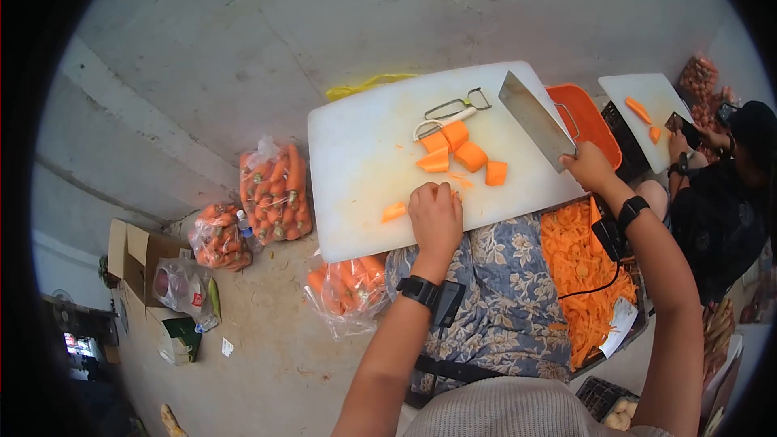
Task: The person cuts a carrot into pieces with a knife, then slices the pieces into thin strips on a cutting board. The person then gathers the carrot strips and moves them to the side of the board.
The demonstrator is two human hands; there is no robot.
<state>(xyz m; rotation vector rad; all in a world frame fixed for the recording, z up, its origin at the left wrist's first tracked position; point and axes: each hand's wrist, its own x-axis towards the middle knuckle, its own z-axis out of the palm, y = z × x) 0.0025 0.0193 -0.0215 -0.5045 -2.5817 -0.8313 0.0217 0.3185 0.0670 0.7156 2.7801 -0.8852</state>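
In the head view, my right hand (589, 168) grips the handle of a broad cleaver (536, 120), its blade slanting over the right side of a white cutting board (348, 162). Low on the board, my left hand (435, 218) rests with fingers bunched; what is under them, if anything, is hidden. A small carrot piece (394, 211) lies just left of that hand. Several thick carrot chunks (469, 155) sit beyond it, with thin carrot scraps (461, 181) closer. A white-handled peeler (457, 117) touches the chunks, and a second peeler (453, 103) lies behind it.
An orange basket (603, 142) stands right of the board, above a crate of carrot strips (571, 275). Bags of carrots (275, 194) stand left, with another bag (348, 287) under the board's near edge. At far right, a co-worker (728, 178) holds a blade at another board (643, 89).
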